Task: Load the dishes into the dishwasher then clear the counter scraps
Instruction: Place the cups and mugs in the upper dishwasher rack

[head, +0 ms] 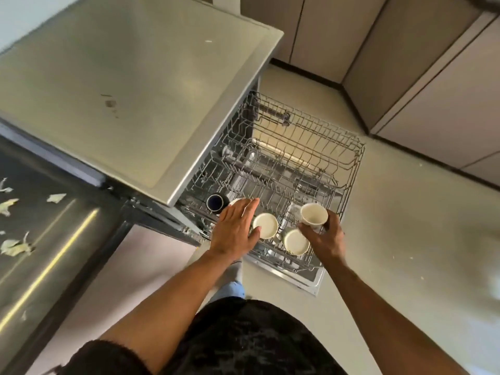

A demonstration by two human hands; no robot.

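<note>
Spreading across the upper left, the counter [130,85] is a smooth, matte steel slab with rounded edges and a small dark smudge near its middle. Below its left edge a darker, glossy steel surface [40,239] carries several pale, torn leafy scraps [15,247], ragged and curled. Under the counter's right edge the dishwasher [305,280] stands open, and its wire rack [311,147] is pulled out over the pale floor: a grey lattice of thin metal rods with upright tines.

Four cups show plainly. Three are cream, round-mouthed and smooth; two [265,226] [296,242] sit in the rack's near corner, just beside each other. The third cream cup [313,214] is gripped by the right hand [323,239], fingers curled round its lower wall, above the rack's near edge. One dark blue cup [215,203] lies on its side at the rack's left edge, close under the counter.

The left hand [235,231] is flat, fingers straight and together, over a pale rim [234,202] next to the blue cup; what that rim belongs to is mostly hidden.
</note>
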